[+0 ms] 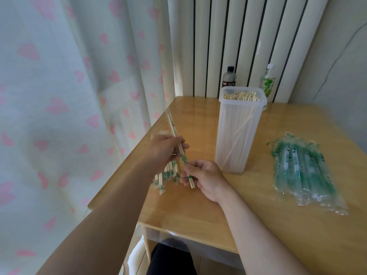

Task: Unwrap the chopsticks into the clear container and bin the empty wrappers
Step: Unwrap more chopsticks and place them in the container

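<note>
A tall clear container (238, 135) stands upright, packed with bare wooden chopsticks (241, 96). One leans slantwise inside. At its 4 o'clock lies a flat pile of empty wrappers (303, 171), clear with green print. At its 8 o'clock one wrapped pair (176, 139) tilts toward 11 o'clock, and its lower tip looks bare. A bundle of wrapped chopsticks (168, 173) bunches just under it.

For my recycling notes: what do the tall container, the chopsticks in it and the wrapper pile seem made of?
Container: probably frosted plastic; the sticks show dimly through its wall. Chopsticks: pale matte wood or bamboo, by their bare ends. Wrappers: thin glossy plastic film, clear with green print; it crinkles and shines.
</note>
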A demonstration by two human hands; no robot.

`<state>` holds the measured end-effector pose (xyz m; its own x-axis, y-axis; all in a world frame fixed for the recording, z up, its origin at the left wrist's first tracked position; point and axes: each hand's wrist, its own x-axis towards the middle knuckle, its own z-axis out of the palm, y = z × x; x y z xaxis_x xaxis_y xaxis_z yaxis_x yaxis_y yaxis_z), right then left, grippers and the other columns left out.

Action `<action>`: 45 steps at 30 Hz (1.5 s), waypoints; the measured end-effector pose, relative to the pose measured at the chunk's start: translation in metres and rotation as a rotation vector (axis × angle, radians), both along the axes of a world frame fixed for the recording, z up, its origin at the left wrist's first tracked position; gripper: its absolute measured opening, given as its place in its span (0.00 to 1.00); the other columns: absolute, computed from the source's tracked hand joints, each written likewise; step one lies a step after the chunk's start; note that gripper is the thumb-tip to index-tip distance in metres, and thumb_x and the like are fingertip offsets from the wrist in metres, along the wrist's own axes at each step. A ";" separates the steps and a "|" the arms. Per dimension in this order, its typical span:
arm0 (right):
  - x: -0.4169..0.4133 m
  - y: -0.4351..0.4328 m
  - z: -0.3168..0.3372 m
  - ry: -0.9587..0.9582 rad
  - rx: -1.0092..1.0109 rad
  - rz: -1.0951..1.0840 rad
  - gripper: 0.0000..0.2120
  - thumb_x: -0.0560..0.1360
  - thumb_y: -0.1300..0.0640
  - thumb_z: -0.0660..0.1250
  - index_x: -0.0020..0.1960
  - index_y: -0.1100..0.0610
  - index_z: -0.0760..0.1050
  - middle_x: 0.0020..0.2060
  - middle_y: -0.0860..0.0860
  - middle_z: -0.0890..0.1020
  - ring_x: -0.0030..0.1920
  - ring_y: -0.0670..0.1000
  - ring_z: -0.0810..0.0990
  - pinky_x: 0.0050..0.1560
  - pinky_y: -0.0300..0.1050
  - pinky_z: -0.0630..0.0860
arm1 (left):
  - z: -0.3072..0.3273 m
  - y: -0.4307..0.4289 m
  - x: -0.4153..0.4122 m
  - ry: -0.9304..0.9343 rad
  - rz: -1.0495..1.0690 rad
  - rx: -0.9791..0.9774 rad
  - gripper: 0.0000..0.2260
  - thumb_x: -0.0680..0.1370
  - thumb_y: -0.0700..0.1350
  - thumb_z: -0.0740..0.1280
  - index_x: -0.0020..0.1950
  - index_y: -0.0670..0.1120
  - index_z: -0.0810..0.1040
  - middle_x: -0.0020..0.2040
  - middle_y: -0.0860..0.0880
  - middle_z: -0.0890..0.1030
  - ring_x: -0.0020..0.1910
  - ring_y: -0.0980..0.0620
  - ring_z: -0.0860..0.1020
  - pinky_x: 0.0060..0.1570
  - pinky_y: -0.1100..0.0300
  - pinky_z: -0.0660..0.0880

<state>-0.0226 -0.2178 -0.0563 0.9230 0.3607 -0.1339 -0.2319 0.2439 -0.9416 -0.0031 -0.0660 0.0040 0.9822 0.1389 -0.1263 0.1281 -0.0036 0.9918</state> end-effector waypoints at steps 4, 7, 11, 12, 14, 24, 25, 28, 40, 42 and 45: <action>0.001 0.000 0.000 -0.003 -0.009 0.014 0.03 0.79 0.67 0.68 0.47 0.65 0.78 0.34 0.59 0.82 0.34 0.56 0.83 0.35 0.45 0.80 | 0.000 0.003 0.003 -0.034 0.054 0.005 0.09 0.81 0.39 0.68 0.52 0.32 0.79 0.40 0.43 0.85 0.38 0.48 0.81 0.41 0.54 0.78; 0.002 0.000 -0.001 0.006 -0.003 0.013 0.03 0.79 0.67 0.68 0.47 0.66 0.77 0.35 0.60 0.82 0.34 0.57 0.83 0.36 0.46 0.80 | -0.007 -0.004 -0.002 -0.007 -0.032 0.066 0.07 0.81 0.38 0.68 0.48 0.35 0.81 0.41 0.42 0.85 0.38 0.48 0.82 0.41 0.55 0.80; 0.003 0.000 -0.002 0.020 0.016 0.002 0.04 0.80 0.67 0.67 0.47 0.66 0.77 0.34 0.59 0.83 0.34 0.57 0.84 0.36 0.46 0.80 | -0.012 -0.006 -0.001 0.008 -0.057 0.106 0.06 0.80 0.38 0.68 0.48 0.35 0.81 0.41 0.42 0.86 0.36 0.49 0.82 0.40 0.55 0.80; 0.003 -0.001 -0.002 0.021 0.017 0.000 0.04 0.80 0.67 0.67 0.46 0.66 0.77 0.34 0.59 0.83 0.34 0.57 0.83 0.36 0.45 0.80 | -0.010 -0.006 0.000 0.005 -0.045 0.104 0.07 0.80 0.38 0.68 0.49 0.34 0.81 0.41 0.42 0.86 0.35 0.50 0.82 0.38 0.57 0.79; 0.002 -0.001 -0.001 0.020 0.014 0.001 0.04 0.80 0.67 0.68 0.46 0.65 0.78 0.35 0.60 0.83 0.34 0.57 0.83 0.36 0.45 0.80 | -0.006 -0.004 0.003 -0.006 -0.005 0.077 0.09 0.81 0.40 0.68 0.50 0.33 0.80 0.42 0.41 0.85 0.35 0.50 0.81 0.35 0.59 0.78; 0.003 -0.001 0.001 0.065 0.084 -0.005 0.07 0.81 0.62 0.68 0.50 0.67 0.78 0.37 0.62 0.83 0.34 0.56 0.84 0.35 0.44 0.81 | -0.001 0.004 0.001 -0.051 0.112 0.074 0.08 0.78 0.37 0.72 0.42 0.35 0.77 0.37 0.43 0.82 0.34 0.50 0.81 0.38 0.56 0.81; 0.003 -0.001 0.001 0.068 0.108 0.006 0.06 0.81 0.62 0.67 0.51 0.67 0.78 0.36 0.61 0.83 0.34 0.56 0.84 0.34 0.44 0.81 | 0.002 0.007 0.002 -0.085 0.185 0.038 0.08 0.78 0.36 0.71 0.40 0.37 0.77 0.36 0.43 0.82 0.34 0.49 0.81 0.38 0.56 0.81; 0.002 -0.002 0.001 0.065 0.111 -0.004 0.04 0.81 0.67 0.64 0.51 0.67 0.77 0.34 0.59 0.83 0.32 0.54 0.83 0.32 0.42 0.79 | 0.009 0.015 0.005 -0.162 0.326 -0.064 0.09 0.78 0.35 0.71 0.39 0.37 0.76 0.38 0.40 0.80 0.35 0.45 0.78 0.38 0.55 0.81; -0.001 -0.003 0.004 0.097 0.130 -0.080 0.07 0.82 0.68 0.63 0.53 0.70 0.79 0.35 0.61 0.82 0.33 0.55 0.82 0.33 0.43 0.78 | 0.020 0.031 0.003 -0.221 0.538 -0.061 0.05 0.78 0.37 0.71 0.43 0.38 0.79 0.42 0.40 0.80 0.38 0.46 0.80 0.44 0.53 0.84; -0.001 -0.003 0.005 0.107 0.139 -0.097 0.07 0.81 0.68 0.63 0.54 0.70 0.79 0.36 0.62 0.81 0.33 0.55 0.82 0.33 0.43 0.78 | 0.021 0.035 0.003 -0.217 0.549 -0.076 0.05 0.78 0.37 0.71 0.43 0.38 0.80 0.43 0.39 0.80 0.39 0.45 0.80 0.45 0.53 0.84; -0.003 -0.003 0.007 0.134 0.207 -0.165 0.06 0.81 0.69 0.64 0.56 0.67 0.78 0.35 0.61 0.82 0.34 0.56 0.82 0.34 0.44 0.79 | 0.019 0.037 0.000 -0.183 0.551 -0.084 0.05 0.78 0.37 0.71 0.46 0.34 0.80 0.43 0.38 0.81 0.39 0.44 0.82 0.43 0.55 0.84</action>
